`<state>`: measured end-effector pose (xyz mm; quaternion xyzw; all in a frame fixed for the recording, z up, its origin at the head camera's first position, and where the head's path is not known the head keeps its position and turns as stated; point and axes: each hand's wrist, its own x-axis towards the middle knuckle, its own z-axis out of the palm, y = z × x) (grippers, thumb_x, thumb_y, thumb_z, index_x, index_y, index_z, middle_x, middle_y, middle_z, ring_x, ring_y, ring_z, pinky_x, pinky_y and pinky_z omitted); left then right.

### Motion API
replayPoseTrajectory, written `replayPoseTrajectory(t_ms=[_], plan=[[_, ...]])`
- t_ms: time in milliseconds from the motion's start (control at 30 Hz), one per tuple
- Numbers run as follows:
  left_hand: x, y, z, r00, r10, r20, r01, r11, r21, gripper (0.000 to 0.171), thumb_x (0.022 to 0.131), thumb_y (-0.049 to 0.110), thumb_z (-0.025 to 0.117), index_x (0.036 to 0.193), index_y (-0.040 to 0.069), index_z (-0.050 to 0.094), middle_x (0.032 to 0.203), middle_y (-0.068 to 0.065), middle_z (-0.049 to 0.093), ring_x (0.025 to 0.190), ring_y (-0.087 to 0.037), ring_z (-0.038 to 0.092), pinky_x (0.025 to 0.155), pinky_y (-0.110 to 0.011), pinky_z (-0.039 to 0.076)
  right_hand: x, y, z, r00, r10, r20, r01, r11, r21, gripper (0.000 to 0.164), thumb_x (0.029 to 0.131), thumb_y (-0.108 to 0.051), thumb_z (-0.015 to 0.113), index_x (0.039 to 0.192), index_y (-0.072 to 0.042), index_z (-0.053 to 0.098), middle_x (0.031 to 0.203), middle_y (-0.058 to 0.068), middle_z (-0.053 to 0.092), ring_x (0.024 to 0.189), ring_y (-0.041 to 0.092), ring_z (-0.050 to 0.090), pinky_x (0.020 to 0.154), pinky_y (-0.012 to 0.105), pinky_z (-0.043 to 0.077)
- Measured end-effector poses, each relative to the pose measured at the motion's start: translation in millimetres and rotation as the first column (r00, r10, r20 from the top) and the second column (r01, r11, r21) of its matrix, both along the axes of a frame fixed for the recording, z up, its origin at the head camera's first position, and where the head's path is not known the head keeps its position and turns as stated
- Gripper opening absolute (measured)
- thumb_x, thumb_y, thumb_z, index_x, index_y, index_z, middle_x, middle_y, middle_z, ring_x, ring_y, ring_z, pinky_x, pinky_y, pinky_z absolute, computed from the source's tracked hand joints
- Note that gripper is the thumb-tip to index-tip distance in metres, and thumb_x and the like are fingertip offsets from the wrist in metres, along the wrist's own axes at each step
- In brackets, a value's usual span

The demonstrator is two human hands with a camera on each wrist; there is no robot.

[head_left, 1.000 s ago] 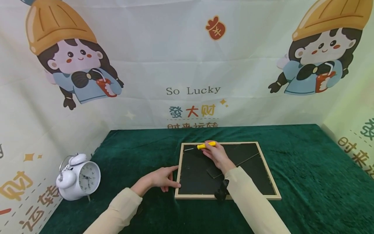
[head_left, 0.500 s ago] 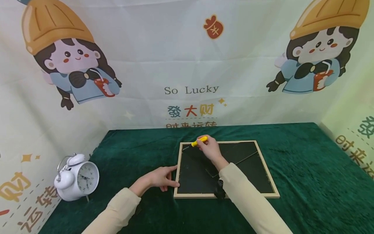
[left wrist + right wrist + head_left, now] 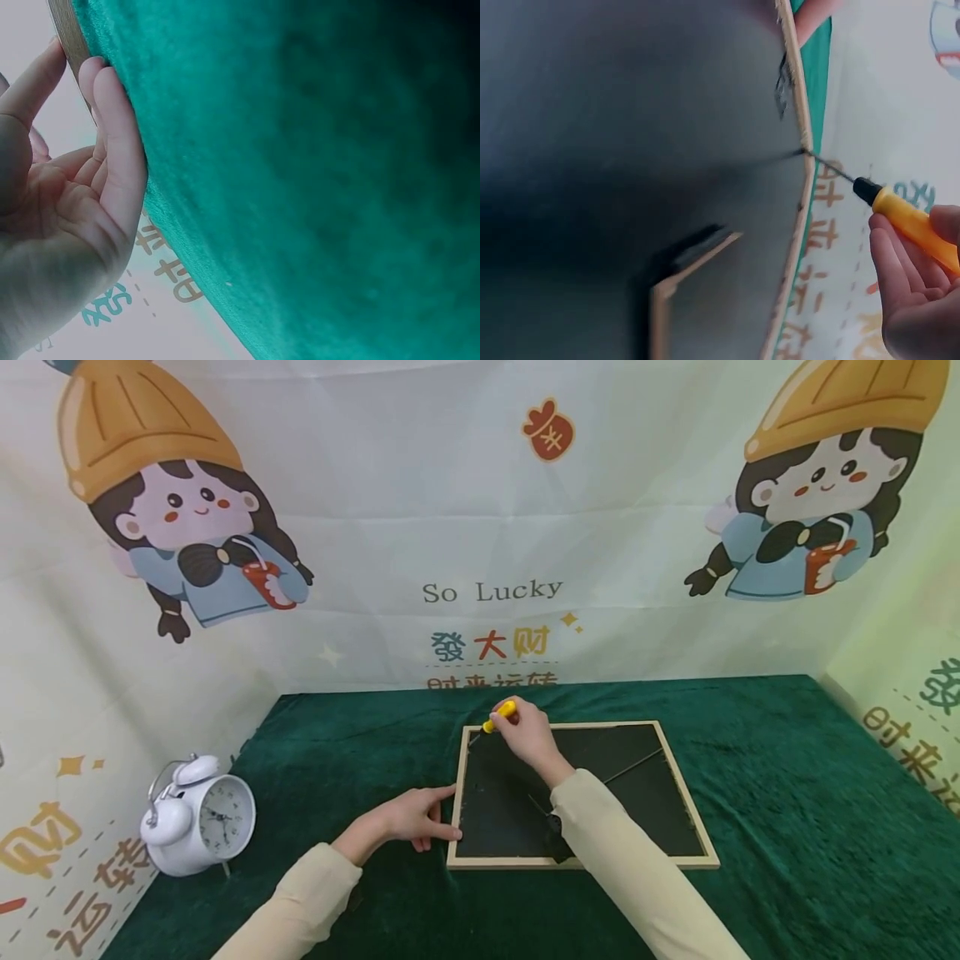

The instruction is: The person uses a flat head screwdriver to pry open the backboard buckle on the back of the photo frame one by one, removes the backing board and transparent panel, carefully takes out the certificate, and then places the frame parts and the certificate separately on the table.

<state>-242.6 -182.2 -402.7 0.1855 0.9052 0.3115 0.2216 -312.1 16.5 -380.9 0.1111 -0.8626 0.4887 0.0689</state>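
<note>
A yellow-handled screwdriver (image 3: 504,713) is gripped in my right hand (image 3: 528,735), its handle tilted up. In the right wrist view, the thin shaft of the screwdriver (image 3: 907,217) reaches the inner edge of the wooden frame (image 3: 802,105). That spot is near the far left corner in the head view. The frame lies flat, black backing board (image 3: 495,802) upward. At the frame's left side, my left hand (image 3: 411,817) touches the light wood with thumb and index fingertips. In the left wrist view, the thumb of that hand (image 3: 60,217) meets the frame's edge.
A black stand leg with a tan edge (image 3: 658,315) lies on the backing, partly behind my right forearm in the head view. The white alarm clock (image 3: 198,814) stands on the green cloth (image 3: 787,802) at left. A printed curtain (image 3: 360,510) hangs behind.
My right hand has moved left and slightly away from me with the screwdriver, whose handle now tilts more steeply. The left hand keeps its place on the frame.
</note>
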Motion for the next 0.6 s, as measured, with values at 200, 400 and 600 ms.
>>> replayPoseTrajectory(t_ms=[200,400,600], plan=[[0.3,-0.7,-0.4,1.0,-0.004,-0.003,0.004,1.0,0.004,0.077,0.077,0.029,0.068,0.137,0.001,0.028,0.067,-0.007,0.05,0.05,-0.016,0.054,0.048,-0.029,0.047,-3.3,-13.4,7.0,0.998,0.013,-0.062,-0.006,0.994,0.11,0.019,0.086,-0.025,0.058,0.095,-0.008,0.059,0.086,0.004,0.058,0.074,0.018,0.054,0.067,0.029,0.046],[0.6,-0.7,-0.4,1.0,0.003,0.006,-0.003,1.0,-0.003,0.077,0.077,0.029,0.068,0.137,0.001,0.028,0.067,-0.006,0.051,0.05,-0.016,0.054,0.048,-0.029,0.047,-5.2,-28.0,14.9,0.996,0.036,-0.079,-0.018,0.977,0.214,0.026,0.085,-0.029,0.058,0.102,-0.008,0.06,0.084,0.003,0.059,0.072,0.017,0.053,0.067,0.031,0.044],[0.3,-0.3,0.4,1.0,0.0,0.008,0.0,1.0,-0.005,0.077,0.077,0.029,0.068,0.137,0.001,0.028,0.066,-0.006,0.051,0.051,-0.016,0.055,0.048,-0.028,0.048,-1.7,-42.3,21.3,0.991,0.028,-0.133,0.011,0.959,0.282,0.033,0.085,-0.029,0.059,0.11,-0.007,0.059,0.086,0.005,0.06,0.071,0.017,0.055,0.068,0.033,0.046]])
